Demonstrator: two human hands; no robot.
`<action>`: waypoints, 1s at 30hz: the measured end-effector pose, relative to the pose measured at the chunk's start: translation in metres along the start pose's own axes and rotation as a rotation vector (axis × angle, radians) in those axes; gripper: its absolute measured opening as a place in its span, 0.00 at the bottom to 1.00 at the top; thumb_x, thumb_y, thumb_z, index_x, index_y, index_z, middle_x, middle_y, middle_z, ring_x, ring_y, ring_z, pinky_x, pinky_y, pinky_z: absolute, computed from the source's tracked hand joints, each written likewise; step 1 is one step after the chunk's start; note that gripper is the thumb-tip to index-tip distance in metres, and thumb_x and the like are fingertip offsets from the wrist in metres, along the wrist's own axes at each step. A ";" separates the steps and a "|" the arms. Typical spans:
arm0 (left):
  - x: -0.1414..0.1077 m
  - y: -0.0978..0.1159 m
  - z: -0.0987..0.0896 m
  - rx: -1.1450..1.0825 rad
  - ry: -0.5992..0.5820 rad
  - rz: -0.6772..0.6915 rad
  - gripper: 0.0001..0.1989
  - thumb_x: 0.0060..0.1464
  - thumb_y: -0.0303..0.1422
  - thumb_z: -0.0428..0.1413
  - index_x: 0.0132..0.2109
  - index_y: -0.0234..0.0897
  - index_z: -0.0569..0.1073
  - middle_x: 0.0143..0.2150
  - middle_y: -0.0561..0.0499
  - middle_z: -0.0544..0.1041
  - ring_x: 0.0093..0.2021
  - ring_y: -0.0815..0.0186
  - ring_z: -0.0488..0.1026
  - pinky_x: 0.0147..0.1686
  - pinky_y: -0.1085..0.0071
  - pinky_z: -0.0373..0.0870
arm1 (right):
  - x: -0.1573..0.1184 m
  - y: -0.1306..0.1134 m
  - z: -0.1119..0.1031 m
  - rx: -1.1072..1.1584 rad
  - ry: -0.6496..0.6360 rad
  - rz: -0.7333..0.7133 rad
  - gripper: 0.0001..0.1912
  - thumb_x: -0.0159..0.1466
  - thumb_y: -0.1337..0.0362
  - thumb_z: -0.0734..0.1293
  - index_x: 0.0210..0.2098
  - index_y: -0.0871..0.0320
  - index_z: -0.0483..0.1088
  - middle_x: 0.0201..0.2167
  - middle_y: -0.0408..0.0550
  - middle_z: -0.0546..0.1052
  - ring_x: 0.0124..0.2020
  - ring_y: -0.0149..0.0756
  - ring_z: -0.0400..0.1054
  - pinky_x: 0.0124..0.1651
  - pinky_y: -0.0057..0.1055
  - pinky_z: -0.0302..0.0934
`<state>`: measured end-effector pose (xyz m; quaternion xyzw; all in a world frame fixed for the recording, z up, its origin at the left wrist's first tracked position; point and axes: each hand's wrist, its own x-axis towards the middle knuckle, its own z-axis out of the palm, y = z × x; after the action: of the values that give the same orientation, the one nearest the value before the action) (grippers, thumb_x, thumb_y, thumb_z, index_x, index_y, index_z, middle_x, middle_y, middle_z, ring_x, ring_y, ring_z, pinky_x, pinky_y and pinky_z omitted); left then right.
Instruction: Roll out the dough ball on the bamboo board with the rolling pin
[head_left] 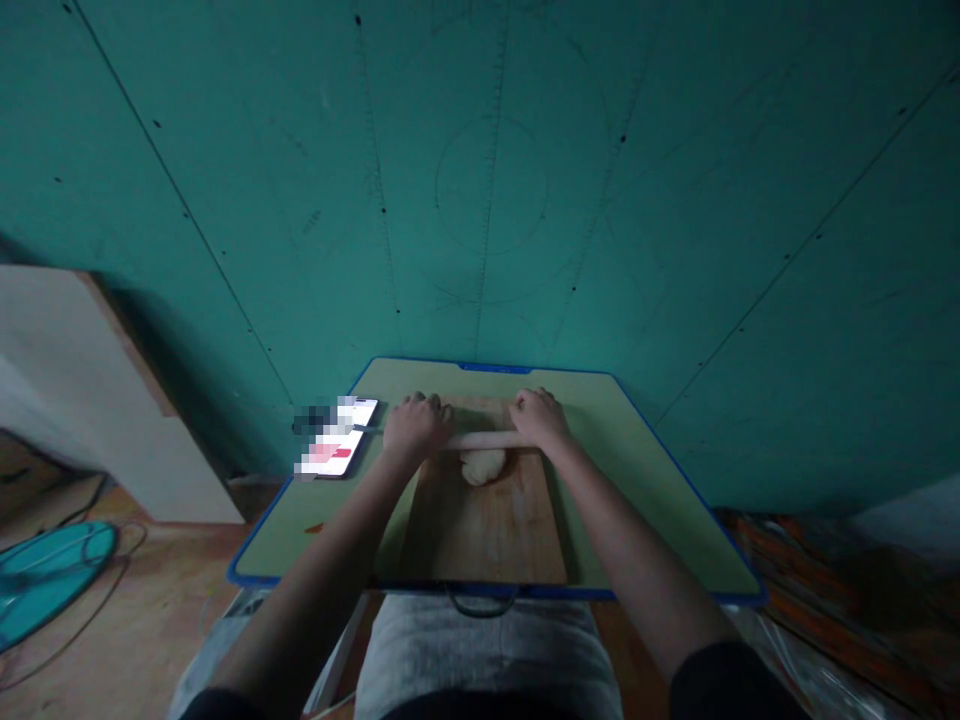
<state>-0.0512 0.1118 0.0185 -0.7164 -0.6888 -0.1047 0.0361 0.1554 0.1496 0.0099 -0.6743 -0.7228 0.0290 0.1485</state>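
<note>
A pale rolling pin point(487, 440) lies crosswise over the wooden board point(487, 545), between my two hands. My left hand point(417, 425) is closed round its left end, and my right hand point(540, 415) grips the right end. Just on the near side of the pin, a lump of pale dough point(482, 467) rests on the board, its far edge touching or partly under the pin. The palms hide both ends of the pin.
The board lies on a pale green table point(637, 500) with a blue rim. A lit phone point(341, 440) is at its left, near a small orange piece point(313, 528). Behind stands a green wall point(491, 200); a white panel point(97, 400) leans at the left.
</note>
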 end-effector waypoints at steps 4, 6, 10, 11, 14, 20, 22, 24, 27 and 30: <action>-0.029 0.003 -0.002 0.005 0.021 0.038 0.17 0.63 0.38 0.45 0.48 0.37 0.75 0.51 0.39 0.76 0.52 0.50 0.71 0.47 0.59 0.68 | -0.026 0.004 0.000 0.013 0.014 -0.093 0.12 0.66 0.65 0.60 0.41 0.56 0.74 0.45 0.53 0.76 0.49 0.40 0.67 0.52 0.32 0.57; -0.043 0.006 -0.001 0.023 0.071 0.057 0.18 0.64 0.37 0.44 0.50 0.35 0.75 0.54 0.37 0.75 0.54 0.50 0.70 0.48 0.59 0.68 | -0.040 0.007 0.000 0.017 0.031 -0.147 0.12 0.66 0.66 0.60 0.42 0.57 0.74 0.45 0.53 0.76 0.49 0.40 0.67 0.53 0.32 0.57; -0.061 0.008 0.002 0.059 0.158 0.111 0.20 0.65 0.36 0.42 0.52 0.34 0.74 0.56 0.36 0.74 0.57 0.48 0.69 0.49 0.57 0.69 | -0.061 0.009 0.001 0.006 0.077 -0.198 0.13 0.67 0.67 0.58 0.40 0.58 0.75 0.45 0.54 0.76 0.49 0.41 0.68 0.54 0.34 0.58; -0.064 0.008 0.002 0.060 0.167 0.122 0.20 0.65 0.36 0.42 0.53 0.34 0.74 0.56 0.36 0.75 0.57 0.47 0.69 0.49 0.56 0.69 | -0.066 0.010 0.001 0.004 0.086 -0.206 0.13 0.67 0.67 0.58 0.40 0.58 0.75 0.44 0.54 0.76 0.48 0.41 0.68 0.54 0.35 0.58; -0.077 0.006 0.004 0.056 0.186 0.145 0.22 0.66 0.37 0.42 0.55 0.32 0.73 0.56 0.37 0.75 0.59 0.47 0.68 0.53 0.54 0.67 | -0.082 0.013 0.002 0.000 0.093 -0.274 0.14 0.69 0.67 0.56 0.39 0.57 0.74 0.43 0.53 0.76 0.49 0.41 0.68 0.56 0.35 0.58; -0.101 0.005 0.009 0.041 0.187 0.195 0.27 0.66 0.44 0.43 0.62 0.29 0.68 0.62 0.37 0.71 0.66 0.43 0.60 0.61 0.49 0.60 | -0.110 0.019 0.006 0.019 0.145 -0.336 0.19 0.71 0.64 0.54 0.50 0.59 0.74 0.55 0.56 0.73 0.57 0.44 0.64 0.61 0.39 0.55; -0.095 0.006 0.009 0.044 0.174 0.180 0.27 0.67 0.44 0.43 0.62 0.29 0.68 0.62 0.36 0.71 0.66 0.42 0.60 0.62 0.47 0.58 | -0.103 0.017 0.006 0.007 0.130 -0.308 0.19 0.71 0.63 0.54 0.50 0.60 0.74 0.55 0.56 0.74 0.58 0.45 0.64 0.63 0.39 0.54; -0.082 0.008 0.006 0.050 0.152 0.156 0.26 0.67 0.44 0.42 0.60 0.31 0.71 0.61 0.37 0.72 0.65 0.42 0.61 0.61 0.46 0.58 | -0.088 0.014 0.005 -0.004 0.093 -0.264 0.19 0.71 0.63 0.54 0.50 0.60 0.75 0.53 0.56 0.75 0.58 0.44 0.64 0.63 0.39 0.53; -0.060 0.011 0.003 0.050 0.117 0.111 0.25 0.67 0.45 0.42 0.55 0.33 0.74 0.58 0.37 0.75 0.63 0.44 0.65 0.58 0.50 0.62 | -0.061 0.009 0.002 0.010 0.022 -0.221 0.18 0.71 0.63 0.55 0.47 0.59 0.75 0.50 0.54 0.77 0.57 0.42 0.66 0.62 0.36 0.54; -0.042 0.012 0.002 0.046 0.095 0.082 0.25 0.67 0.46 0.40 0.51 0.37 0.77 0.52 0.39 0.78 0.58 0.48 0.70 0.53 0.55 0.66 | -0.039 0.008 -0.001 0.040 -0.032 -0.208 0.16 0.70 0.62 0.57 0.45 0.58 0.75 0.50 0.53 0.77 0.56 0.40 0.66 0.59 0.34 0.55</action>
<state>-0.0407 0.0702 0.0091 -0.7371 -0.6588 -0.1212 0.0892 0.1649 0.1114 0.0025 -0.5921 -0.7903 0.0385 0.1527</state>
